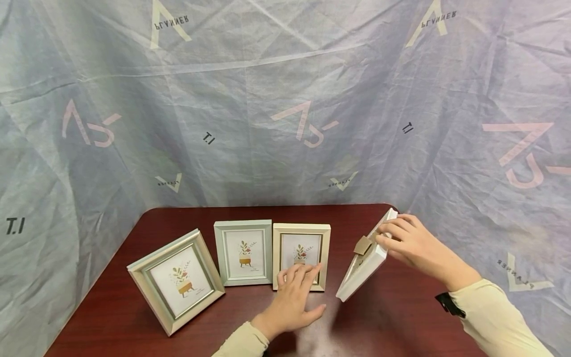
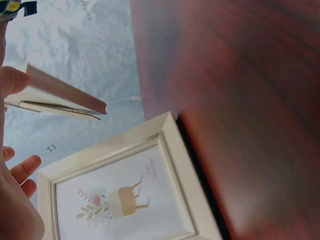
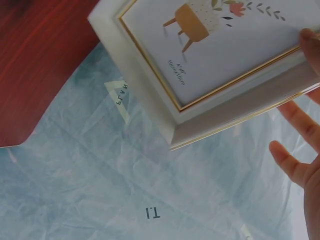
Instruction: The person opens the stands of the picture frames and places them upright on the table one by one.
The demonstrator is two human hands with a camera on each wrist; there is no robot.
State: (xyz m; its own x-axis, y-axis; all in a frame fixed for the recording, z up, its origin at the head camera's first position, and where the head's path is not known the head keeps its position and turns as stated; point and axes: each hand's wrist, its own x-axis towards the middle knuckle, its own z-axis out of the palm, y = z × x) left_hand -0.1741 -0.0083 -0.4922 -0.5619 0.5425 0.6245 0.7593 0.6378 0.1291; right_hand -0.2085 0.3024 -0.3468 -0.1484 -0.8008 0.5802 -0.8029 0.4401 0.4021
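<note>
My right hand point(image 1: 410, 243) grips a white picture frame point(image 1: 367, 272) by its upper edge and holds it tilted, its back turned to the left with a brown stand flap point(image 1: 363, 245) showing. In the right wrist view this white frame point(image 3: 210, 122) shows its gold inner trim and a potted-plant print. My left hand point(image 1: 292, 303) hovers in front of a cream picture frame point(image 1: 327, 248), fingers spread and loosely bent, holding nothing. Whether its fingertips touch that frame I cannot tell. The cream frame point(image 2: 110, 150) stands upright beside the hand in the left wrist view.
Left of the cream frame stands a pale mint picture frame point(image 1: 243, 224). A champagne-coloured frame point(image 1: 153, 295) stands angled further left, nearer the front. All are on a dark red wooden table point(image 1: 107, 307). A wrinkled grey cloth point(image 1: 250, 109) hangs behind and at both sides.
</note>
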